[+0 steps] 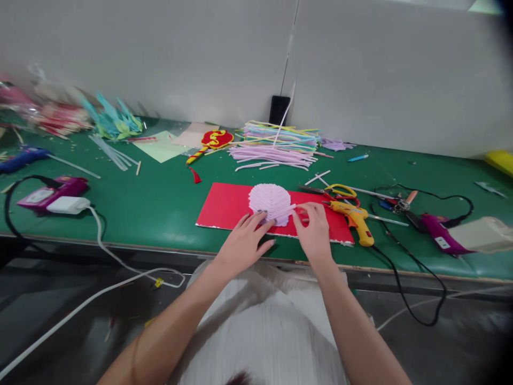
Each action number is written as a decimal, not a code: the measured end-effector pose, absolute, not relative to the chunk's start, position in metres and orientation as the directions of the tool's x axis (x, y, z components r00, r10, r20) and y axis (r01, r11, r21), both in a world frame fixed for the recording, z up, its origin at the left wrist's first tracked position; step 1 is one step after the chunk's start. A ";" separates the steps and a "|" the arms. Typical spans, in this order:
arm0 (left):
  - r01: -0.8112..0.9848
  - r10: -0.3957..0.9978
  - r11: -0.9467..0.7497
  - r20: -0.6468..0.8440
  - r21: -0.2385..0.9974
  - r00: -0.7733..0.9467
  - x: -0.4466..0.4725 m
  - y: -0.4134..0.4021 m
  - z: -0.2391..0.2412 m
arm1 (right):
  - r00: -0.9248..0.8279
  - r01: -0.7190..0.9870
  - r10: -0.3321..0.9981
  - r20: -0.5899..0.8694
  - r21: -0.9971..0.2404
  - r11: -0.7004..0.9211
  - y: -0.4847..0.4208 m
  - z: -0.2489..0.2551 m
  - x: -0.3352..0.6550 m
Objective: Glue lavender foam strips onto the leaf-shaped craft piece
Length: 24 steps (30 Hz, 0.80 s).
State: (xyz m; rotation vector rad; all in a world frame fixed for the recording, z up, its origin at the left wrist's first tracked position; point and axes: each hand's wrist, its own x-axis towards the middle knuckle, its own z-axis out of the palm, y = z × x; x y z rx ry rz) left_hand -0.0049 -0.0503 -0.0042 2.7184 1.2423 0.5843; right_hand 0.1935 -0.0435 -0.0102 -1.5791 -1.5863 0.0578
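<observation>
A rounded pale pink piece made of pipe cleaners [270, 195] lies on a red board [224, 203] at the table's front edge. My left hand [246, 238] rests with fingers spread on the lower left of the pink piece and the board. At its right edge, my right hand [315, 232] pinches a short pale pink pipe cleaner [292, 207] between thumb and fingertips. The far end of that pipe cleaner meets the rounded piece; whether it is attached I cannot tell.
Just right of the board are a yellow glue gun [355, 216] and scissors [340, 190]. Bundled pipe cleaners [276, 144] lie behind, beside a red and yellow round fan shape [217, 139]. Purple power strips [444, 232] with cords flank the workspace. A phone [279, 109] leans on the wall.
</observation>
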 end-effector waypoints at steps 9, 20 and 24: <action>0.693 0.729 -0.680 0.325 0.241 0.603 -0.005 -0.051 -0.002 | -0.150 0.872 0.895 0.421 -0.369 0.320 -0.066 -0.017 0.194; 0.697 0.735 -0.673 0.329 0.249 0.592 -0.005 -0.051 -0.002 | -0.174 0.916 0.896 0.408 -0.266 0.299 -0.069 -0.016 0.191; 0.707 0.745 -0.663 0.312 0.247 0.589 -0.005 -0.051 -0.002 | -0.206 0.923 0.901 0.383 -0.231 0.309 -0.071 -0.013 0.191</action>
